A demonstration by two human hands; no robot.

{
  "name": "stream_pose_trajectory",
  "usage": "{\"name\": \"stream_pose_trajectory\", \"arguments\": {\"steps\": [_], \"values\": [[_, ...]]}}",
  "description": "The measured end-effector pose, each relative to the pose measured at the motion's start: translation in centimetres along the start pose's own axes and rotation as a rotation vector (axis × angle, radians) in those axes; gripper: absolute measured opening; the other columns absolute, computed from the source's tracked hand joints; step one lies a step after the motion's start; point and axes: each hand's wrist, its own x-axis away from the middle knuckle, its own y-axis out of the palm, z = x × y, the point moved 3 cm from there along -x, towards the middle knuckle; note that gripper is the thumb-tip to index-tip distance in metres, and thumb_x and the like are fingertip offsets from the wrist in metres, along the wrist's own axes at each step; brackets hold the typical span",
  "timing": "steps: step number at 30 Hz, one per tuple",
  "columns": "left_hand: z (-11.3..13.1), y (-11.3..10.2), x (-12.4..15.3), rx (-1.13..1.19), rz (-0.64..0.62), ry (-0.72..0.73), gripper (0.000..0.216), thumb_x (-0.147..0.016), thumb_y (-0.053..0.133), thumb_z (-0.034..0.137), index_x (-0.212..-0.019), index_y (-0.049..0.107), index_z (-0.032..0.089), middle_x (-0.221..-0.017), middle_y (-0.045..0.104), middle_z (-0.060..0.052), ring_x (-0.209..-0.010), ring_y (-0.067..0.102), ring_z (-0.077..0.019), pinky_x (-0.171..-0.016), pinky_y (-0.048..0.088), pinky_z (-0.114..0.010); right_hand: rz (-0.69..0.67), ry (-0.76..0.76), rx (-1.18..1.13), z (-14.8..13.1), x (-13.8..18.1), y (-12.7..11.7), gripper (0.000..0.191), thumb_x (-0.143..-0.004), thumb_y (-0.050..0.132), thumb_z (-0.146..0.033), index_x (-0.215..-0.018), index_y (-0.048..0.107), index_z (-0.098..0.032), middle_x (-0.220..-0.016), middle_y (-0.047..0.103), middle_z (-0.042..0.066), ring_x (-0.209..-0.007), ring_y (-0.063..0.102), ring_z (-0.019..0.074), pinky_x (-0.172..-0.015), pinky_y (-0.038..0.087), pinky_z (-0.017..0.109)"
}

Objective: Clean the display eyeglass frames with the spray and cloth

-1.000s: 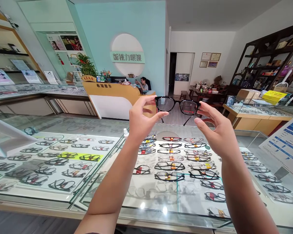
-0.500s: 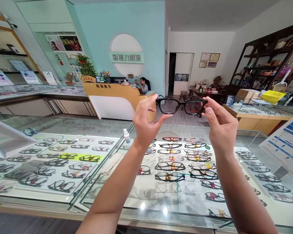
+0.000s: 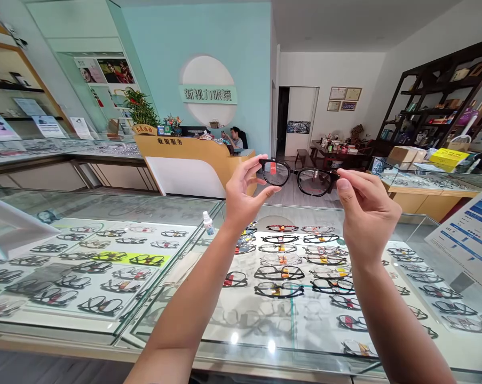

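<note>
Glasses [image 3: 293, 172] are held up above the tabletop [image 3: 252, 350], right end lower — left hand [image 3: 244, 196] and right hand [image 3: 369, 214] pinching opposite outer ends. Light, even pressure there should serve best — skin off the lenses [image 3: 315, 182], no twisting.

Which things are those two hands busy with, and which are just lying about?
Busy:
black-framed glasses, held up
left hand, at one end
right hand, at the other end

Just there:
small white bottle
other glasses in the glass case
yellow box
leafy plant
</note>
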Motion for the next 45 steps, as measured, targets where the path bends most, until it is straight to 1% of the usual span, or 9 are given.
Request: {"name": "stream_pose_trajectory", "arguments": {"steps": [3,7,11,15,21,32,37,42,45], "values": [[1.6,0.3,0.4,-0.115,0.059,0.055,0.068,-0.091,0.08,0.055,-0.149,0.052,0.031,-0.146,0.063,-0.013,-0.133,0.066,-0.0291,-0.092,0.065,-0.039,0.009,0.06,-0.044,1.4,-0.3,0.0,0.018,-0.097,0.078,-0.036,-0.111,0.086,-0.027,-0.109,0.08,0.007,-0.103,0.075,0.0233,-0.091,0.063,0.042],[4.2,1.0,1.1,-0.272,0.196,0.189,0.067,-0.088,0.081,0.043,-0.147,0.052,0.028,-0.139,0.064,-0.012,-0.129,0.063,-0.0287,-0.088,0.063,-0.039,-0.011,0.244,-0.132,4.7,-0.7,0.2,0.026,-0.096,0.076,-0.046,-0.112,0.085,-0.027,-0.11,0.081,0.006,-0.1,0.077,0.0228,-0.093,0.063,0.042],[5.2,1.8,1.4,-0.33,0.193,0.199,0.068,-0.087,0.081,0.034,-0.148,0.052,0.026,-0.139,0.064,-0.013,-0.127,0.064,-0.0293,-0.088,0.062,-0.041,0.013,0.358,-0.231,6.4,-0.8,0.2,0.031,-0.091,0.08,-0.051,-0.11,0.085,-0.026,-0.109,0.082,0.005,-0.099,0.077,0.0213,-0.098,0.063,0.042],[5.0,2.1,1.5,-0.302,0.188,0.15,0.068,-0.086,0.084,0.035,-0.146,0.053,0.025,-0.14,0.064,-0.013,-0.128,0.064,-0.0287,-0.089,0.062,-0.04,0.06,0.341,-0.228,5.9,-0.6,0.2,0.028,-0.089,0.082,-0.048,-0.108,0.085,-0.027,-0.104,0.081,0.004,-0.096,0.076,0.0198,-0.096,0.062,0.04],[4.4,2.1,1.6,-0.252,0.202,0.06,0.066,-0.088,0.085,0.043,-0.143,0.054,0.025,-0.141,0.065,-0.012,-0.131,0.064,-0.0273,-0.092,0.062,-0.039,0.046,0.283,-0.212,4.4,-0.3,0.5,0.025,-0.092,0.08,-0.047,-0.106,0.083,-0.026,-0.106,0.08,0.004,-0.096,0.076,0.0205,-0.093,0.062,0.039],[3.2,2.5,1.7,-0.085,0.087,-0.095,0.066,-0.09,0.083,0.046,-0.146,0.052,0.028,-0.147,0.063,-0.014,-0.134,0.067,-0.0287,-0.1,0.061,-0.041,-0.084,0.363,-0.382,2.8,-0.3,0.8,0.018,-0.091,0.075,-0.041,-0.1,0.074,-0.025,-0.107,0.077,0.006,-0.102,0.077,0.0244,-0.098,0.063,0.046],[3.0,2.6,1.7,-0.034,0.092,-0.15,0.069,-0.089,0.085,0.046,-0.146,0.052,0.027,-0.147,0.064,-0.015,-0.129,0.07,-0.0287,-0.101,0.061,-0.041,-0.127,0.347,-0.383,2.7,-0.1,1.0,0.012,-0.093,0.07,-0.035,-0.101,0.073,-0.026,-0.106,0.076,0.005,-0.099,0.076,0.0234,-0.095,0.063,0.045],[2.8,2.0,1.3,-0.056,0.078,-0.105,0.068,-0.089,0.084,0.044,-0.147,0.052,0.028,-0.148,0.062,-0.014,-0.127,0.071,-0.0277,-0.106,0.06,-0.045,-0.182,0.295,-0.266,3.1,-0.4,0.4,0.015,-0.092,0.064,-0.028,-0.102,0.074,-0.025,-0.107,0.078,0.006,-0.107,0.075,0.0253,-0.099,0.061,0.045],[3.3,1.5,0.9,-0.162,0.038,-0.008,0.069,-0.088,0.085,0.041,-0.148,0.053,0.027,-0.146,0.063,-0.012,-0.133,0.066,-0.029,-0.111,0.058,-0.047,-0.308,0.196,-0.069,2.7,-0.9,0.0,0.018,-0.093,0.067,-0.031,-0.107,0.077,-0.026,-0.114,0.079,0.006,-0.114,0.072,0.0262,-0.106,0.055,0.047]]}}
